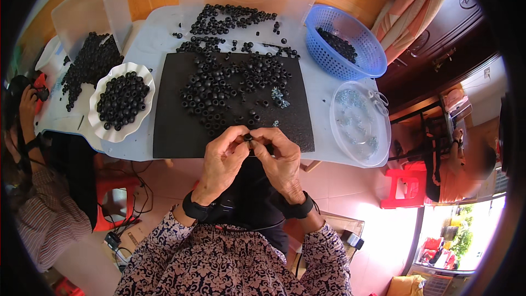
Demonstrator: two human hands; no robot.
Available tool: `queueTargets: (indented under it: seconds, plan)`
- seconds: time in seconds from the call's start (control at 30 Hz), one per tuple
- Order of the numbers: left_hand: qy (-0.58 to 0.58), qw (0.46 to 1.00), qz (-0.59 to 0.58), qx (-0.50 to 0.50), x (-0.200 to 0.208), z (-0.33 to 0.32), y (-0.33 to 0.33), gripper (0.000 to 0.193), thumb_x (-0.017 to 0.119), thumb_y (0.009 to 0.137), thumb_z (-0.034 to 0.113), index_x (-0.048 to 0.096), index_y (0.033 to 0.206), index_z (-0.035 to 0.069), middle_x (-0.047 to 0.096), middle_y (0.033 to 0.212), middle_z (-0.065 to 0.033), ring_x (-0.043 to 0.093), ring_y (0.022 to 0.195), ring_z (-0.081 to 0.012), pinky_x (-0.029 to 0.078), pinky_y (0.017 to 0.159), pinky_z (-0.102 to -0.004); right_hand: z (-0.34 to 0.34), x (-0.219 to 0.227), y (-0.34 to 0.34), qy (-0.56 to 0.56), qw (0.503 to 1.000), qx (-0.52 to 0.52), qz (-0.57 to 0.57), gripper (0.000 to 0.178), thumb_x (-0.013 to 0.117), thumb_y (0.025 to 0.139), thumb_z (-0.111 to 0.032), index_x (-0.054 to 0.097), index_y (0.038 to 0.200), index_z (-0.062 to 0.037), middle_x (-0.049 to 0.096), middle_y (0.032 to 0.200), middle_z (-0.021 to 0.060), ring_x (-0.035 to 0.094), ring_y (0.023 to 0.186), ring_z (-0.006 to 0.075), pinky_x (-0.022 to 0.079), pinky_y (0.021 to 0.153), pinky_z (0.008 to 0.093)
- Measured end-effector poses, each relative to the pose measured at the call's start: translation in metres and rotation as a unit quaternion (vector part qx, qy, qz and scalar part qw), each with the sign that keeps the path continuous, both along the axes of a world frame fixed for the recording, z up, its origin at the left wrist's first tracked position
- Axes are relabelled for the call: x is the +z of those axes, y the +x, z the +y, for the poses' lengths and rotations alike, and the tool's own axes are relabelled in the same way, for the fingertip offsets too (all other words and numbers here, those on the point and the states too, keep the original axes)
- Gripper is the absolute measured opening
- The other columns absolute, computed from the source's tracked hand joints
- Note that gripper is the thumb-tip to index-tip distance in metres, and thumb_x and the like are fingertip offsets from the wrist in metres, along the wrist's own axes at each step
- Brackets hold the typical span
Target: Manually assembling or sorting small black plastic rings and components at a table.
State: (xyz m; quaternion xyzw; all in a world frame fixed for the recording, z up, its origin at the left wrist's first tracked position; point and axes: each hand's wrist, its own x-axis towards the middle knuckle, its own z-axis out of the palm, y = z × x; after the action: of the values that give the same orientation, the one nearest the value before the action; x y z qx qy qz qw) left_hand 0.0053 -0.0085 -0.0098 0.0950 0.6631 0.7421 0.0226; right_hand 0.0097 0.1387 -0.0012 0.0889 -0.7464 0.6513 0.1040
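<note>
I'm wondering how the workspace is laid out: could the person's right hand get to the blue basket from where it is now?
Probably yes. The right hand is at the table's near edge, pinching a small black ring together with the left hand. The blue basket sits on the right hand's side with nothing standing between, though the hand is occupied.

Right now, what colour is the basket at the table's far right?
Blue, a perforated plastic basket holding some black rings; the head view shows it.

Left hand (222, 161) & right hand (282, 161) bare, black band on each wrist, dark navy sleeves w/ small pale floral print, black cloth over lap
</note>
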Motion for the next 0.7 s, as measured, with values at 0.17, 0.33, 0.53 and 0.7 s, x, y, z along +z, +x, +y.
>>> queueTargets:
  seconds: [0.17, 0.33, 0.53, 0.7]
  plan:
    - [0.003, 1.0, -0.005, 0.004, 0.003, 0.004, -0.001, 0.017, 0.06, 0.091, 0.001, 0.06, 0.109, -0.001, 0.057, 0.086, 0.0019, 0.05, 0.073, -0.002, 0.043, 0.063, -0.0179, 0.003, 0.004, 0.002, 0.016, 1.0, -0.003, -0.015, 0.015, 0.069, 0.085, 0.0, 0.066, 0.1, 0.0014, 0.069, 0.088, 0.0073, 0.067, 0.078, 0.0118, 0.053, 0.072, 0.0254]
    - [0.009, 0.999, -0.027, -0.016, -0.001, -0.003, -0.002, 0.018, 0.058, 0.09, -0.003, 0.061, 0.108, 0.0, 0.063, 0.093, -0.002, 0.059, 0.086, -0.0077, 0.049, 0.078, -0.0229, 0.006, 0.011, 0.001, 0.042, 0.998, -0.012, -0.045, 0.013, 0.068, 0.084, 0.0, 0.068, 0.097, -0.0002, 0.069, 0.083, 0.0069, 0.066, 0.073, 0.0114, 0.052, 0.07, 0.0256]
    - [-0.01, 0.999, -0.042, -0.018, -0.001, -0.002, -0.002, 0.018, 0.056, 0.089, -0.004, 0.06, 0.106, -0.001, 0.062, 0.09, -0.0036, 0.06, 0.086, -0.01, 0.05, 0.082, -0.0255, 0.049, 0.017, -0.039, 0.226, 0.961, -0.144, 0.07, 0.014, 0.064, 0.079, 0.002, 0.068, 0.093, 0.0001, 0.066, 0.081, 0.0126, 0.064, 0.066, 0.0215, 0.051, 0.062, 0.0312]
    - [0.022, 1.0, -0.003, -0.005, -0.003, 0.002, -0.003, 0.015, 0.064, 0.087, -0.001, 0.06, 0.101, 0.001, 0.052, 0.078, 0.0031, 0.042, 0.066, -0.0015, 0.037, 0.057, -0.0181, 0.067, 0.013, -0.064, 0.322, 0.942, -0.078, 0.047, 0.011, 0.066, 0.078, -0.003, 0.07, 0.088, -0.0007, 0.065, 0.079, 0.0124, 0.064, 0.064, 0.0227, 0.051, 0.061, 0.032]
